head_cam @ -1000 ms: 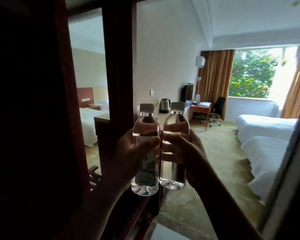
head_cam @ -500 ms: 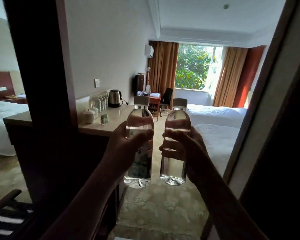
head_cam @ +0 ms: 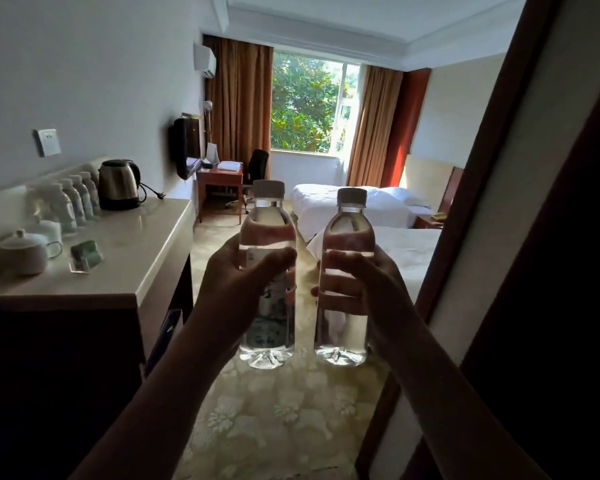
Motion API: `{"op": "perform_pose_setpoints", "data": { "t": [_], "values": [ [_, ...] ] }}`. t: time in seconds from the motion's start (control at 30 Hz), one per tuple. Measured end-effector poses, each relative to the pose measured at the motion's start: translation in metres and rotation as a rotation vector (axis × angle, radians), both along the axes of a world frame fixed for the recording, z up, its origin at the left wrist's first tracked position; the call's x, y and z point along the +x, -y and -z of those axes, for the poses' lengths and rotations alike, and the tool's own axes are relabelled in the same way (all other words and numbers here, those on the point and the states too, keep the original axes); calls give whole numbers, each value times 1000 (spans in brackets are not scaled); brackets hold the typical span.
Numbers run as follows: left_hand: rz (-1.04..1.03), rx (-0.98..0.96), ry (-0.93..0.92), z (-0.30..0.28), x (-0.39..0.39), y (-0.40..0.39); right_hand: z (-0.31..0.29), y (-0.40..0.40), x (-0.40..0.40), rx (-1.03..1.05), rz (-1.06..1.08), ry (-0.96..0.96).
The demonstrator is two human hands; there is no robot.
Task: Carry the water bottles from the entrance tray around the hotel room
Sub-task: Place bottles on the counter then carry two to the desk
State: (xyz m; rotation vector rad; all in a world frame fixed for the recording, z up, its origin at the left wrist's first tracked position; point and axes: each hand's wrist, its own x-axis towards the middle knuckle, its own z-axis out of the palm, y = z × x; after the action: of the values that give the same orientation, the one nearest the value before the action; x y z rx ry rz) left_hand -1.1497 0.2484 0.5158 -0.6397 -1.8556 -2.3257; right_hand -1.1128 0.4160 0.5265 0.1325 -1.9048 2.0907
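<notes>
Right now you are mid-carry: your left hand [head_cam: 238, 289] is wrapped round the labelled bottle [head_cam: 269, 271] at centre frame, thumb across the front and fingers curled behind it, and your right hand [head_cam: 357, 289] grips the plain bottle [head_cam: 347, 271] just to its right in the same way. Both bottles stand upright with their white caps on, close beside each other but not touching, held out in front of you above the patterned carpet [head_cam: 274, 410]. By the look of it you are at the doorway into the bedroom — a dark door frame [head_cam: 465, 237] runs down the right side of the frame, and the counter [head_cam: 136, 244] at left carries a kettle [head_cam: 118, 183], a row of further bottles [head_cam: 73, 202] and a lidded cup [head_cam: 25, 251]. The entrance tray itself is not in view. The next move, I judge, is simply to walk on along the open strip of carpet between the counter and the beds [head_cam: 378, 220] at centre right — keep both grips firm, keep the bottles vertical, and mind the door frame on your right side and the counter corner on your left as you pass.
</notes>
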Motion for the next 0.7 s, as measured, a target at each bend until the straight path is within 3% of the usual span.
{"op": "perform_pose_setpoints", "data": {
  "t": [0.37,0.7],
  "values": [
    [-74,-62,-18,2,-181,-73,7,-86,-201,-29,-24,-34],
    [-142,-115,-5,12,-334,-88,10,-102,-367,-10,-127,-35]
  ]
}}
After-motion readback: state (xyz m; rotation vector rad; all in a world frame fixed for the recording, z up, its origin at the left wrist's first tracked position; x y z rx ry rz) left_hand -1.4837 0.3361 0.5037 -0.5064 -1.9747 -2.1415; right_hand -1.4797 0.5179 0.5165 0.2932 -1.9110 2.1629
